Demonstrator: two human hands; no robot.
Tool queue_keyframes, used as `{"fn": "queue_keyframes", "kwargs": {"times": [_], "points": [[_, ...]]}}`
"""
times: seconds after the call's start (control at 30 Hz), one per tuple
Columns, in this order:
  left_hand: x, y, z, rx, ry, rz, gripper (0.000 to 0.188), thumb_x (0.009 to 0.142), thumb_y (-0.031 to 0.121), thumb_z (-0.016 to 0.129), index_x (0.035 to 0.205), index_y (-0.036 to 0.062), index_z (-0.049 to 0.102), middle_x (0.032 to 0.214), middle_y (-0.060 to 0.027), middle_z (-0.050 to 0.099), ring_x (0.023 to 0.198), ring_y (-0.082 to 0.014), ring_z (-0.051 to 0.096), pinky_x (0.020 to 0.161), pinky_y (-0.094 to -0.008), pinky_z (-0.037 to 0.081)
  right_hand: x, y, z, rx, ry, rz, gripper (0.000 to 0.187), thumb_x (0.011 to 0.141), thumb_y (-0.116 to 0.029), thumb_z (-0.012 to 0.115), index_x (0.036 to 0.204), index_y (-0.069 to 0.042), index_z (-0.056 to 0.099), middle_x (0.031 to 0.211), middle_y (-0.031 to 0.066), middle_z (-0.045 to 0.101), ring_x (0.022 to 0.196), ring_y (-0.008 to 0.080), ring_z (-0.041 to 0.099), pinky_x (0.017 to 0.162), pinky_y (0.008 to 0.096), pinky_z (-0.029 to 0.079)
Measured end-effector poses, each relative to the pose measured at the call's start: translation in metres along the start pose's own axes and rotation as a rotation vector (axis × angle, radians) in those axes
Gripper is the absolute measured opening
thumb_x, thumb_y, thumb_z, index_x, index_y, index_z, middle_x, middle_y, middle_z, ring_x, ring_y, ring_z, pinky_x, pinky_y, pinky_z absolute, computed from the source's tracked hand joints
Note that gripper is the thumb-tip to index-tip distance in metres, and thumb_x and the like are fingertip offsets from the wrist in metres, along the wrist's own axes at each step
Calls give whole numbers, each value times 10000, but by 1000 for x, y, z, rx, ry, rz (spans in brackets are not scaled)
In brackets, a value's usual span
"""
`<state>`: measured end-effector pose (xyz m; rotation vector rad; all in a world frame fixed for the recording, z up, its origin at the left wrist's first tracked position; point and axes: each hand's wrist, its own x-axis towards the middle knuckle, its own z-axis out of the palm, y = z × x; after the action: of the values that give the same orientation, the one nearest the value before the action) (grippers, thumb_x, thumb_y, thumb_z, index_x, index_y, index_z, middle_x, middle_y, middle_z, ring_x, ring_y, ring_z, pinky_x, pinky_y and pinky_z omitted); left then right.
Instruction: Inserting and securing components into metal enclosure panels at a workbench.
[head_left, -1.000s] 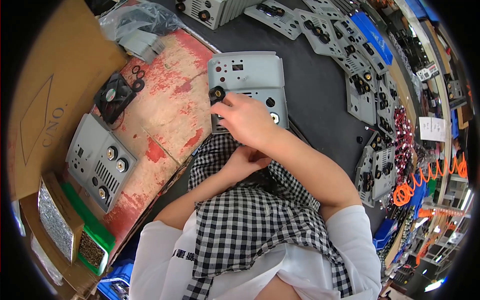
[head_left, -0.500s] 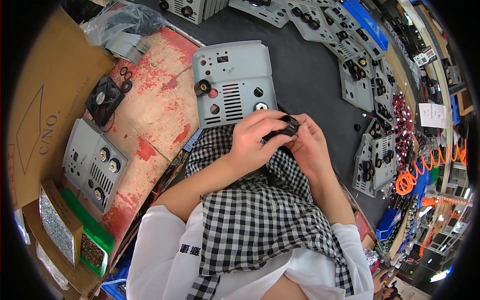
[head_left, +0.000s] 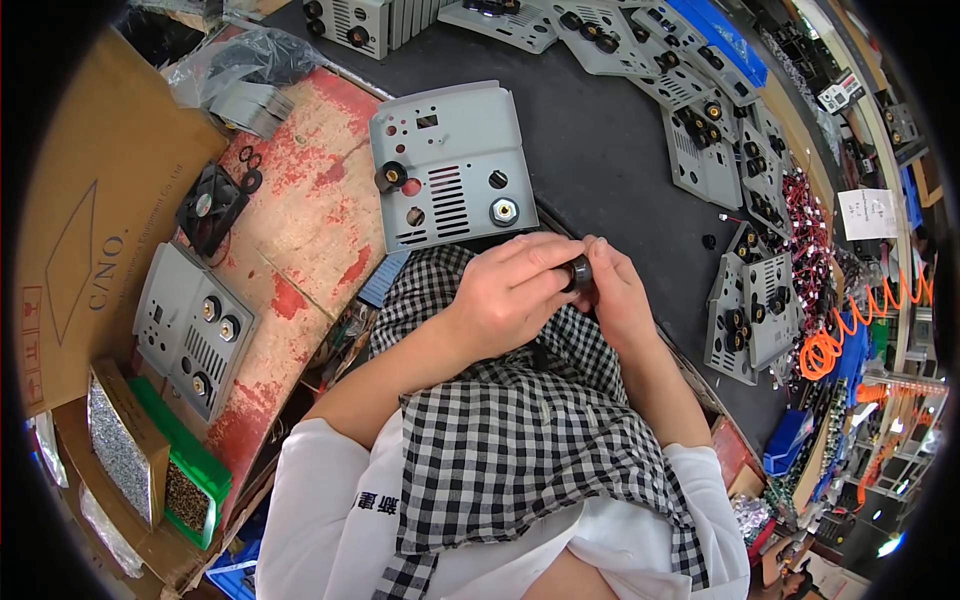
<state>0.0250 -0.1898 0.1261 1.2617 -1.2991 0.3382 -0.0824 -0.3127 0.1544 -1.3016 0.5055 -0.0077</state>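
Left hand partly hides black part; panel beyond; fan, carton left.

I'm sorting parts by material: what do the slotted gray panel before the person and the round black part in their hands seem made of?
Gray panel: probably painted sheet metal, satin, judging by its thin, folded edges. Black part: likely plastic, slightly glossy from its dark sheen; much is covered.

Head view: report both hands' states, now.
Left hand: closed, holding a black cylindrical fitting.
Right hand: closed, holding the same fitting from its right side.
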Motion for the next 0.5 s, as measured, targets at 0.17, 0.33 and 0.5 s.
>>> {"fn": "queue_keyframes", "kwargs": {"times": [0.17, 0.33, 0.5], "points": [[-7, -2, 6, -333, 159, -449, 153, 620, 22, 714, 734, -1, 615, 890, -120, 619, 715, -218, 610, 616, -274, 493, 4, 0, 19, -168, 180, -364, 268, 893, -284, 510, 855, -18, 515, 738, -9, 526, 617, 21, 434, 534, 165, 362], [-8, 1, 6, -388, 210, -545, 146, 659, 11, 705, 765, -23, 612, 937, -129, 610, 782, -156, 605, 668, -244, 497, 11, 4, 15, -91, 214, -338, 240, 876, -244, 547, 754, -45, 492, 668, -15, 525, 580, 23, 441, 522, 165, 366], [-12, 1, 6, -773, 303, -784, 75, 718, -36, 652, 777, -15, 611, 912, -87, 597, 831, -130, 579, 711, -247, 487, 20, 5, 23, -207, 285, -412, 86, 831, -83, 579, 799, -5, 565, 693, 12, 561, 619, 66, 518, 558, 204, 427]]}}
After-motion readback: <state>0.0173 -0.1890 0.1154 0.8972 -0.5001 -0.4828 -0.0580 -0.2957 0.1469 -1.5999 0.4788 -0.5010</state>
